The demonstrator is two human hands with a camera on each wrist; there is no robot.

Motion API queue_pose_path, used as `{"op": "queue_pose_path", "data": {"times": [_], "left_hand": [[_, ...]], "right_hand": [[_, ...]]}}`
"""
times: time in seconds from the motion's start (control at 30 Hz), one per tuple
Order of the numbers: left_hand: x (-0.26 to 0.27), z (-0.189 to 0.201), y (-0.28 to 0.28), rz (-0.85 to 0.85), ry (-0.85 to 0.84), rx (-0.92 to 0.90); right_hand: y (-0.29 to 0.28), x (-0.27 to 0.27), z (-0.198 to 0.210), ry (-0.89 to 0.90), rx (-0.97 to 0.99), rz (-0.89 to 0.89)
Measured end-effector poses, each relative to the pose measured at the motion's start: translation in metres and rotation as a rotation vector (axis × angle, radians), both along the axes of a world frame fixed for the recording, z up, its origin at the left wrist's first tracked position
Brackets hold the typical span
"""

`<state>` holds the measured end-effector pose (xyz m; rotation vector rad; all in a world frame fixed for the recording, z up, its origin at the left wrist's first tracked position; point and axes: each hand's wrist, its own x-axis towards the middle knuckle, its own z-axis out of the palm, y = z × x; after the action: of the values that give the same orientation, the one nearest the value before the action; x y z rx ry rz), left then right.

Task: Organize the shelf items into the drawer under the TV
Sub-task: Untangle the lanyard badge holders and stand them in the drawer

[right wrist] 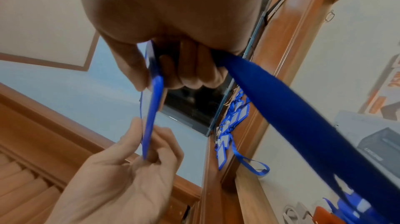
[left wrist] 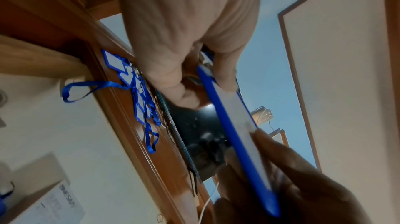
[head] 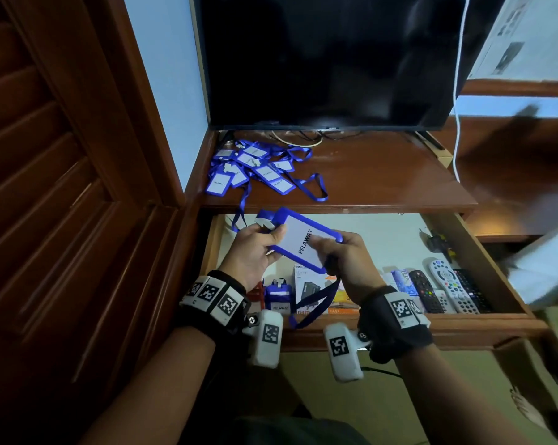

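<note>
**Badge holder held in both hands above the open drawer**

The left hand (head: pixel 251 252) pinches the upper-left end of a blue badge holder (head: pixel 303 240) marked "PELAWAT", thumb on its face and fingers beneath. The right hand (head: pixel 346 261) pinches the holder's lower-right end between thumb and forefinger; its remaining fingers are curled round the holder's blue lanyard (head: pixel 316 298), which hangs in a loop down to the drawer's front rail. Both hands are closed on the item. The holder sits tilted at centre frame, clear of every surface, above the left half of the open drawer (head: pixel 447 327).

On the shelf (head: pixel 383 175) in the upper middle of the frame lies a tangled pile of badge holders (head: pixel 252 168) with lanyards, at the shelf's left end. One lanyard from the pile hangs over the shelf edge, just beside the left hand. A dark TV (head: pixel 329 59) stands at the rear of the shelf, with a white cable (head: pixel 457 91) running down at its right.

Along the drawer's front edge, from left to right: a red object partly hidden behind the left wrist, another badge holder (head: pixel 279 297) standing upright, a printed box (head: pixel 313 289) partly screened by the hanging lanyard, a small blue carton (head: pixel 402 281), then several remote controls (head: pixel 447 284) lying side by side. A small dark object lies at the drawer's far right; what it is cannot be told.
</note>
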<state>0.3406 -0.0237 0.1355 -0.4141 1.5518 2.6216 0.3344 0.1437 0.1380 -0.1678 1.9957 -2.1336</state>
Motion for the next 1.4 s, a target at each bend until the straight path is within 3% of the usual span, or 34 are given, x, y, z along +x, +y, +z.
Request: {"op": "queue_pose_path", "data": {"times": [0.33, 0.87, 1.0, 1.17, 1.3, 1.4], "left_hand": [[0.012, 0.019, -0.023, -0.26, -0.043, -0.362], [0.028, 0.054, -0.035, -0.48, 0.034, -0.692], [0.026, 0.061, -0.039, -0.357, 0.083, -0.729], [0.021, 0.056, -0.04, -0.053, 0.122, -0.575], [0.02, 0.052, -0.032, 0.124, 0.16, -0.541], [0.021, 0.049, -0.025, 0.15, 0.184, -0.61]], "right_hand": [[0.007, 0.011, 0.016, 0.007, 0.03, 0.044], [0.004, 0.03, 0.033, 0.019, -0.024, 0.054], [0.007, 0.035, 0.036, 0.036, 0.008, 0.092], [0.007, 0.036, 0.033, 0.147, -0.008, 0.05], [0.003, 0.036, 0.031, 0.235, 0.108, 0.057], [-0.001, 0.042, 0.036, 0.303, 0.23, 0.139]]}}
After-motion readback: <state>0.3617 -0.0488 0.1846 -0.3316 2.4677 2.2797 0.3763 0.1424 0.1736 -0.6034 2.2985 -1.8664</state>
